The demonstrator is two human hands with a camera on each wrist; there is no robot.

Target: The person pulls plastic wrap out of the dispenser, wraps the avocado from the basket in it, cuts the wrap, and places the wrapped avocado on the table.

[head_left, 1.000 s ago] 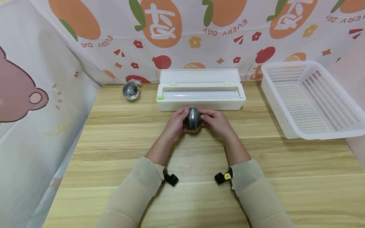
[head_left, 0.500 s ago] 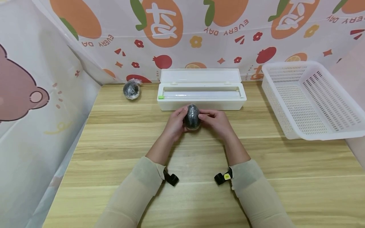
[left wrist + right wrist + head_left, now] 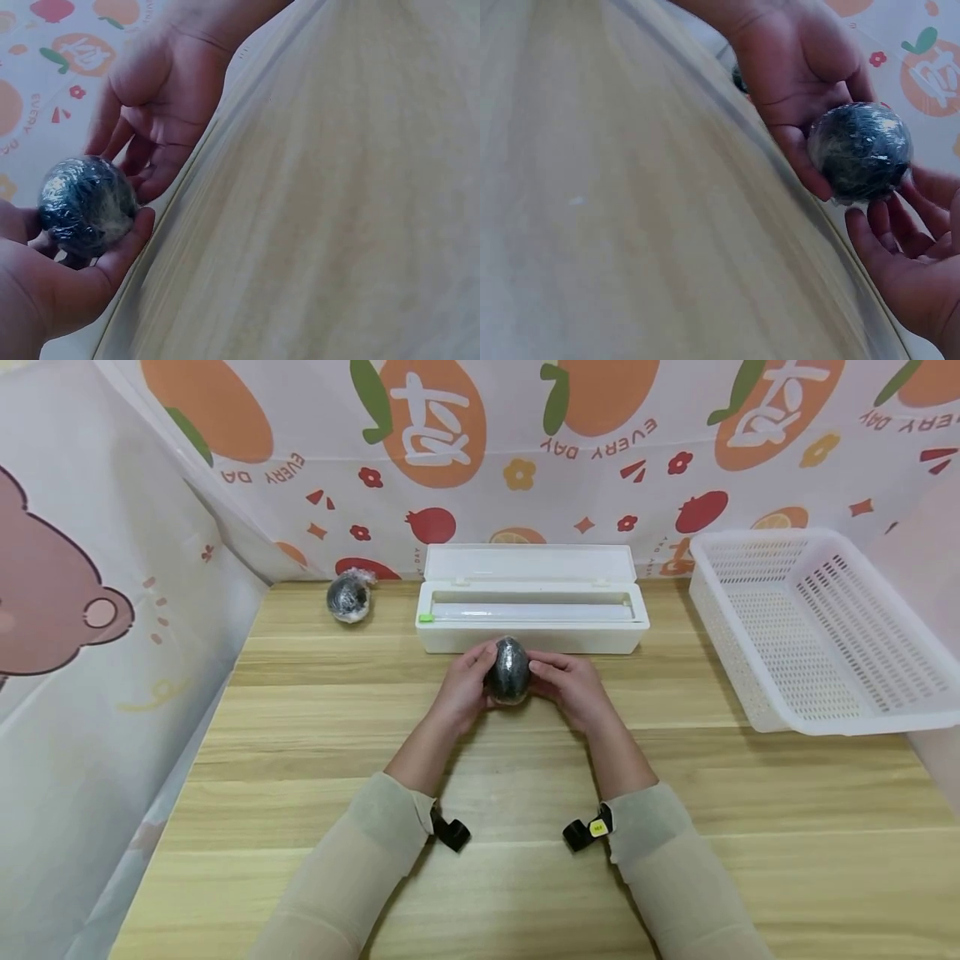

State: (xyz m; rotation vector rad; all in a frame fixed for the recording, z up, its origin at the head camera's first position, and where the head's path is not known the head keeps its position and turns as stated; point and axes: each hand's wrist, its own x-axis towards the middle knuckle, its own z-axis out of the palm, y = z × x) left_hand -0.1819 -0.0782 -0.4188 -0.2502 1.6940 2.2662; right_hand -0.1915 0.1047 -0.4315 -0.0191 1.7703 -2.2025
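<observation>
Wrapped dark ball [image 3: 508, 671] has barely shifted since earlier, held above table [image 3: 300, 760] w/ left hand [image 3: 465, 685] & right hand [image 3: 570, 687] cupping it. Backdrop [image 3: 570, 443] reads "EVERY DAY".

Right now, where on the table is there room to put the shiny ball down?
Bare wood lies between the other wrapped ball at the back left and the left hand, and along the near edge of the table. It is crowded where both hands hold the ball against the white box.
</observation>
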